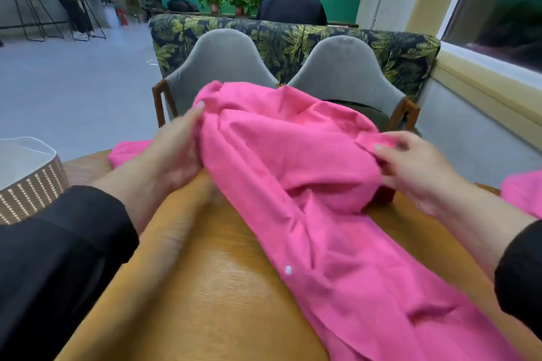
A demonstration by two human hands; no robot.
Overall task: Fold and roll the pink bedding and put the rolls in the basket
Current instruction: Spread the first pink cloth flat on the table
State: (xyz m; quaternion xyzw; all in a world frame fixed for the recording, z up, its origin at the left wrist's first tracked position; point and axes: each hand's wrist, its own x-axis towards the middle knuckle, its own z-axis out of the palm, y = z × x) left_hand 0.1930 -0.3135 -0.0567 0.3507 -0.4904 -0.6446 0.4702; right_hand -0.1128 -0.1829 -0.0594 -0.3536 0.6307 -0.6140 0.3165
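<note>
1. Basket (32,184): far left edge of the tabletop (211,287), woven brown-and-white wall with a pale liner. No rolls visible inside from this angle.
2. Left sleeve (58,258): black, crossing the lower left corner.
3. Left hand (176,152): raised above the tabletop, fingers closed on the left upper edge of the pink bedding (293,184), thumb tip up near the top of the bunch.
4. Pink bedding: unfolded and crumpled. Upper part held up between the two hands; the rest drapes down over the tabletop toward the lower right. Small white spot on the lower stretch, can't tell what it is.
5. More pink cloth lies flat on the tabletop behind the left hand (129,149); another patch sits at the far right edge (525,193). Can't tell whether either is the same piece.
6. Right hand (416,167): raised, thumb and fingers pinching a fold at the bedding's right upper edge.
7. Behind the tabletop: two grey chairs (220,64), side by side, facing it.
</note>
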